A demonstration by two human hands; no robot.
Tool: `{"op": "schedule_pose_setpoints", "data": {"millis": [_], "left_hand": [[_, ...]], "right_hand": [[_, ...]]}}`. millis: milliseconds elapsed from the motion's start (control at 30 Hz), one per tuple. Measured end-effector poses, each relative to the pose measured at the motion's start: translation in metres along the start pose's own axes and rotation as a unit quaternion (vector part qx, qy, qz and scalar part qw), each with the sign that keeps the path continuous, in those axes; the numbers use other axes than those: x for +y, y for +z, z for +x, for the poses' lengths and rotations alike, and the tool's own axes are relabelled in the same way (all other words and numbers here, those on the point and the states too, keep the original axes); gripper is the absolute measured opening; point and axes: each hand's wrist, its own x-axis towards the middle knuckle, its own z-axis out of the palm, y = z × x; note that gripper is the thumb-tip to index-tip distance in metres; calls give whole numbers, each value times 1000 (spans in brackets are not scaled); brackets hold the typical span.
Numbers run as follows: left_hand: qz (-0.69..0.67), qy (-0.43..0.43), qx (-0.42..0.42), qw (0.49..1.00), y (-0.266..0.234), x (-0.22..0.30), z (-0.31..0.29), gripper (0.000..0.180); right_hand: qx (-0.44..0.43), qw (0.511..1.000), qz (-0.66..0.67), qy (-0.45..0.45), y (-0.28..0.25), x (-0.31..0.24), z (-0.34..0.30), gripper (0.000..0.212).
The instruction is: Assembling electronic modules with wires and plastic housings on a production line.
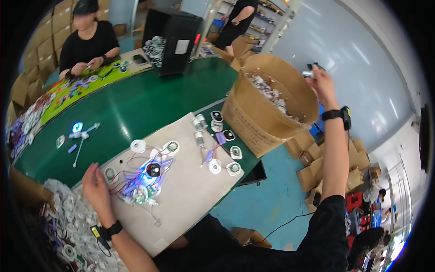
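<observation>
My right hand (322, 86) is raised beside the far right rim of a tall brown paper sack (247, 115). Its fingers are closed on a small silvery cylinder (308, 74). Inside the sack lies a heap of small white and silvery parts (272, 94). My left hand (94, 188) is open, with its fingers loosely bent, at the left edge of a beige board (181, 217). Nearest to it is a tangle of wires and purple cells (131, 183), where a black-faced round module (154, 170) sits by a bright blue light. White discs with circuit boards (171, 147) lie around it.
Silvery cylinders (199, 137) and more discs lie at the board's right. A lit blue module (77, 128) rests on the green table (181, 93). Clear plastic bags of parts (68, 226) stand at lower left. Across the table, a person (90, 45) works beside a black bin (170, 41).
</observation>
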Motion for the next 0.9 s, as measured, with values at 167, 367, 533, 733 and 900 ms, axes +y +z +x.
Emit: {"op": "schedule_pose_setpoints", "data": {"millis": [167, 367, 533, 733, 900], "left_hand": [[22, 42, 26, 999, 4, 15, -5, 21], [26, 14, 24, 999, 7, 16, -12, 21], [-1, -61, 80, 995, 1, 7, 2, 26], [-7, -100, 95, 990, -10, 25, 7, 27], [44, -87, 109, 989, -22, 26, 5, 27]], "right_hand": [[-109, 946, 270, -143, -5, -33, -31, 21], [-154, 804, 571, -64, 185, -70, -187, 35], [-253, 775, 577, 56, 317, -27, -244, 32], [-201, 841, 495, 87, 376, 23, -271, 21], [-229, 865, 441, 69, 383, 40, -296, 25]]}}
